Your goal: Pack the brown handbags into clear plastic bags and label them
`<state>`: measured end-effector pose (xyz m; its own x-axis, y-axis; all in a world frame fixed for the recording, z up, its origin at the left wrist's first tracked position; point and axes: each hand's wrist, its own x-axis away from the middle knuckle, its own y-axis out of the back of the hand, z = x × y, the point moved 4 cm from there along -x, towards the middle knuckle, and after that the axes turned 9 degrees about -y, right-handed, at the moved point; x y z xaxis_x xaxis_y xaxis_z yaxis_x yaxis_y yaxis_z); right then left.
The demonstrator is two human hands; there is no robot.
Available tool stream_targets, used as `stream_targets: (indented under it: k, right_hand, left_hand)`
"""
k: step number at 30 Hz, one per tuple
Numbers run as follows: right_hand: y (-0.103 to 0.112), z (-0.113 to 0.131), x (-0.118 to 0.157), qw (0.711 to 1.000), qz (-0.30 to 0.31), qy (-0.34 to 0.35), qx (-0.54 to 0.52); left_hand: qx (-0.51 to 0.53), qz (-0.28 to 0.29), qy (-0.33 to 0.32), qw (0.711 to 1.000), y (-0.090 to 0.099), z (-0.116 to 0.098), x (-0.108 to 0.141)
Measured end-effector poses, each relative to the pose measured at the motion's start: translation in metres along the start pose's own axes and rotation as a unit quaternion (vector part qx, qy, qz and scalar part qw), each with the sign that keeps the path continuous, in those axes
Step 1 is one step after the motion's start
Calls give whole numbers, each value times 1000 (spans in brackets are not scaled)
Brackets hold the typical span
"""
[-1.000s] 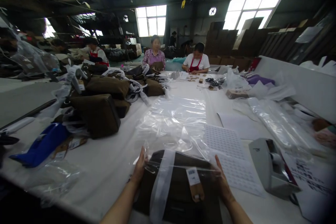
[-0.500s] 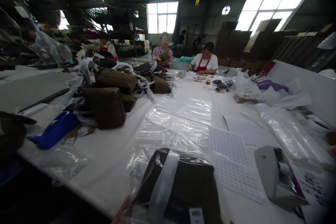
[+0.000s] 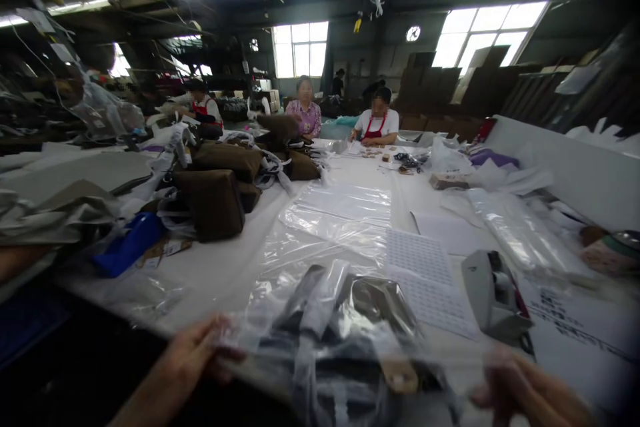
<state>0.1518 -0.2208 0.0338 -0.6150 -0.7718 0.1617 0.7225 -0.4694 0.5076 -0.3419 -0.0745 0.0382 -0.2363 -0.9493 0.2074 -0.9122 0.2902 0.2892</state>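
A dark olive bag [image 3: 350,373] with pale wrapped straps and a tan tag lies at the near table edge, inside a clear plastic bag [image 3: 270,333]. At the plastic's left side, my left hand [image 3: 200,347] grips its edge with closed fingers. My right hand [image 3: 525,387], blurred, is closed on the plastic's right side. More flat clear plastic bags [image 3: 335,220] lie just beyond on the white table.
Brown bags [image 3: 215,203] are piled at the left beside a blue tape dispenser [image 3: 130,243]. A grey dispenser [image 3: 495,293] and printed sheets [image 3: 425,273] lie at the right. Several people sit or stand farther back; an arm [image 3: 20,260] reaches in at the far left.
Both hands have come into fuller view, spread apart with the plastic stretched between them. The view has tilted up and shifted right. Grey fabric and another person's arm have appeared at the left.
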Motion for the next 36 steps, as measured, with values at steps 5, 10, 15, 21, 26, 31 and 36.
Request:
stream_targets:
  k: [5,10,15,21,26,31,36]
  right_hand:
    - [24,140,-57,977,-17,147,154]
    - [16,198,-66,920,-73,229,310]
    - [20,199,-66,907,-122,237,326]
    - [31,203,-73,873,-121,238,408]
    - [37,204,-84,860,-135,224,438]
    - [47,194,-88,825,-133,203,511]
    - [34,207,-43,752,-221,408,468]
  left_hand:
    - [-175,-1,-160,971,2,-157,-87]
    - [-366,26,-252,895,-18,-202,-125]
    - [-465,-19,-329,822,-19,-221,-138]
    - [-486,37,-330,809,-19,-231,-167]
    - [-497,62,-329,801,-29,-239,-186]
    - [-486,87,-346,798,-32,-246,-191]
    - [-441,71,-368,816,-35,-246,-176]
